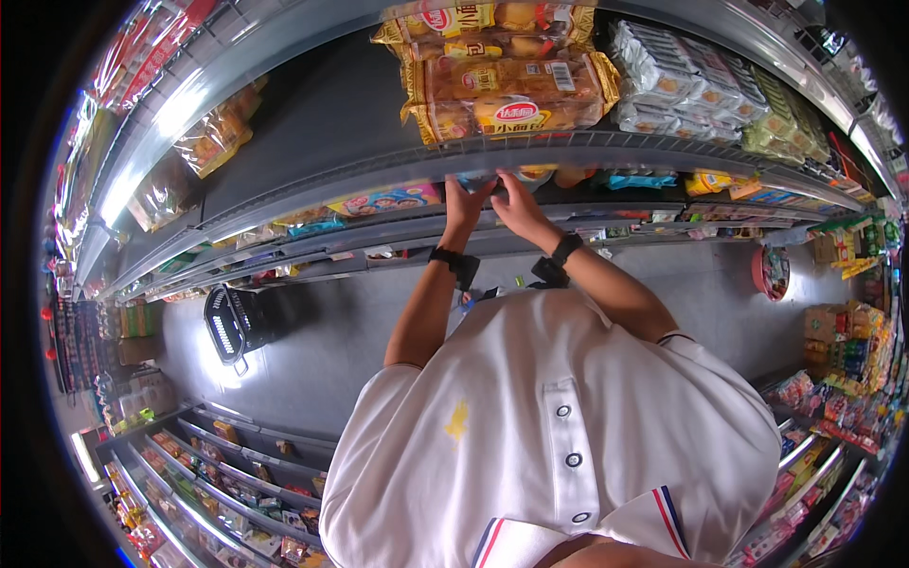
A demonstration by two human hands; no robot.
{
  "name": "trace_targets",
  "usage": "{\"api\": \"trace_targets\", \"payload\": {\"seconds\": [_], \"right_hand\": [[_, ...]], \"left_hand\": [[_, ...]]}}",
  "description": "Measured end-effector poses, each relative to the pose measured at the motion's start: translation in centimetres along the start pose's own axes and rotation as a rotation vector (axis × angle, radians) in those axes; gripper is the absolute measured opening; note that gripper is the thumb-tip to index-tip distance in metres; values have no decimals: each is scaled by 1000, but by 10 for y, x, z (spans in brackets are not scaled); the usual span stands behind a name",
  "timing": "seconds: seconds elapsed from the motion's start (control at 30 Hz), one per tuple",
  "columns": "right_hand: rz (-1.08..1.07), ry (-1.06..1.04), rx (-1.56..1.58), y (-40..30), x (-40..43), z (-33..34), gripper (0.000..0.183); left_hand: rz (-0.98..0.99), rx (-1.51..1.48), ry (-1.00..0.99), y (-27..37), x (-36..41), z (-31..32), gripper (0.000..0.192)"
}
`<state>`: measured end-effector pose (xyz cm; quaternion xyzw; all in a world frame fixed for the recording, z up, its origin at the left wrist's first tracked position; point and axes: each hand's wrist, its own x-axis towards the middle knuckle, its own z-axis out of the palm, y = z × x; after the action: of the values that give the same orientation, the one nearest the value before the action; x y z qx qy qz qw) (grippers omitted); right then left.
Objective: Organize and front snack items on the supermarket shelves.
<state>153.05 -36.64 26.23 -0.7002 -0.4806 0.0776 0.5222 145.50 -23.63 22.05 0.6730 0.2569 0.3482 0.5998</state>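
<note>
My left hand [465, 202] and my right hand [522, 206] reach to a lower store shelf, just beneath the wire-fronted shelf edge [525, 153]. Both are close together at a packaged item whose bluish wrapping shows between the fingers; the shelf edge partly hides it and the fingertips, so the grip cannot be told. A pink and blue snack box [394, 200] stands beside my left hand. Above the hands, gold-edged bags of small bread rolls [511, 96] are stacked on the upper shelf. Each wrist wears a black band.
White-wrapped packs [682, 85] and greenish packs [788, 117] stand right of the bread bags. A black shopping basket [231, 323] is on the grey floor at the left. A red tub with goods [770, 273] stands at the right. More stocked shelves [234, 490] lie behind me.
</note>
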Motion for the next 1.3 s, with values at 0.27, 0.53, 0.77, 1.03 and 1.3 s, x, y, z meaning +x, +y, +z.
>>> {"api": "trace_targets", "payload": {"seconds": [0.27,0.53,0.77,1.03,1.3], "right_hand": [[127,408,-137,11,-24,-63,35],[60,358,-526,14,1,-55,60],[69,343,-409,6,3,-56,62],[271,272,-129,29,-24,-58,60],[61,202,-106,35,-29,-49,57]], "left_hand": [[56,452,380,47,-61,17,59],[131,113,-189,11,-42,73,61],[-36,318,-81,11,-31,89,60],[-12,168,-194,9,-14,92,52],[12,103,-99,-19,-11,91,55]]}}
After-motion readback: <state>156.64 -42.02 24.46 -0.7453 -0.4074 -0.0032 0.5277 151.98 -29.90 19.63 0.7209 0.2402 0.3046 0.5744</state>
